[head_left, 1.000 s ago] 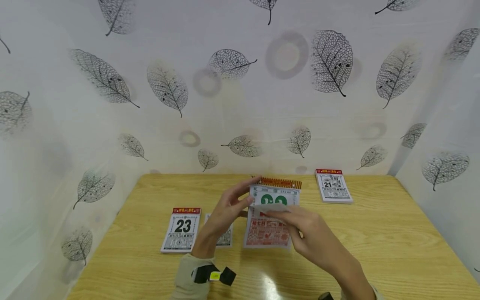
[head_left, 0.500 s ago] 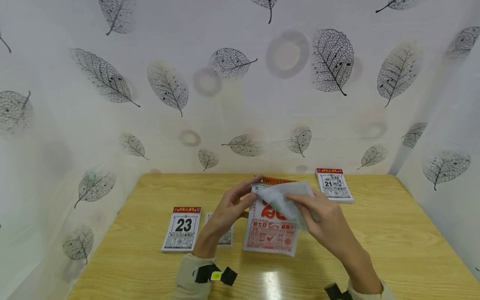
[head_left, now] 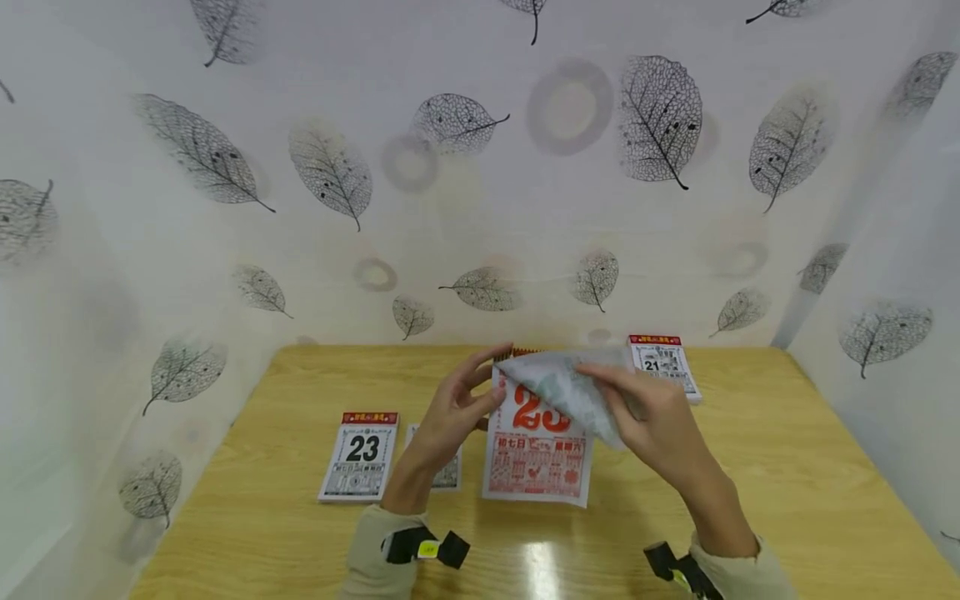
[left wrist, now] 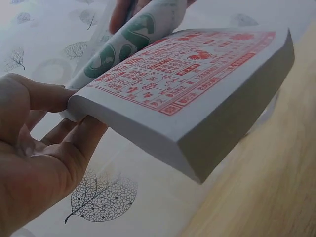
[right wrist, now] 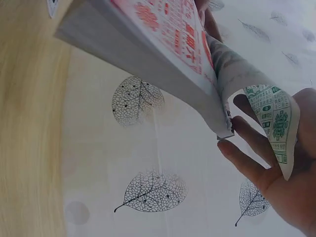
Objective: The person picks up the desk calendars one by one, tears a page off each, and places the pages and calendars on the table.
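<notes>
Above the table (head_left: pixel 750 475), left hand (head_left: pixel 447 410) grips calendar pad (head_left: pixel 536 468) by its edge, likely to brace it while right hand (head_left: pixel 663 425) pinches the curled-back sheet (head_left: pixel 564 385).

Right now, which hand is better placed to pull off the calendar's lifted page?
Probably the right hand: it holds the lifted page, while the left hand grips the calendar at its upper left edge.
</notes>
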Demonstrator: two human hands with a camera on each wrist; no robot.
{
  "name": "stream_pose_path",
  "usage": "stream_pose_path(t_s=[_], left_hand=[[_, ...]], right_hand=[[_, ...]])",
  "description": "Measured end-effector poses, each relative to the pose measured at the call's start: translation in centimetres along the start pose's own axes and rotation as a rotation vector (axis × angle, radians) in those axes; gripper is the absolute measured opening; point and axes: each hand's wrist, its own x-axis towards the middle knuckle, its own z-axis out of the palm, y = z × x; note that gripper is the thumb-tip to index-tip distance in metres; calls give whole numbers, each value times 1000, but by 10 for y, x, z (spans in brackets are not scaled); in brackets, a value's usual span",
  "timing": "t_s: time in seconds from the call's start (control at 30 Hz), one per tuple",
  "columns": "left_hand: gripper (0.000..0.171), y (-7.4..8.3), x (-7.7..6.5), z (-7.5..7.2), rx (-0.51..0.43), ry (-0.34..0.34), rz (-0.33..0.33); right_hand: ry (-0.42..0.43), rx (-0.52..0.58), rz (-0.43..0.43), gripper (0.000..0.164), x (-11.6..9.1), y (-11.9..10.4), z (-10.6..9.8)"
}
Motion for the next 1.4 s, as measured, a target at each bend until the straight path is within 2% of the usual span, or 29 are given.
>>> stream_pose_path(t_s=[0.2, 0.4, 0.73, 1.17, 1.4], left_hand=[[56, 0, 1, -1, 0, -2, 4], [57, -2, 1, 0, 1, -30, 8], [57, -3, 3, 2, 10, -4, 21], [55, -10, 3, 5, 9, -21, 1], [54, -11, 3, 7, 15, -29, 2]], right_hand=[[-18, 62, 59, 38, 8, 6, -7], [-49, 158, 146, 39, 7, 13, -15], [-50, 363, 369, 28, 3, 22, -16], [-9, 396, 478, 24, -3, 24, -16], [-25, 400, 532, 23, -5, 26, -22]])
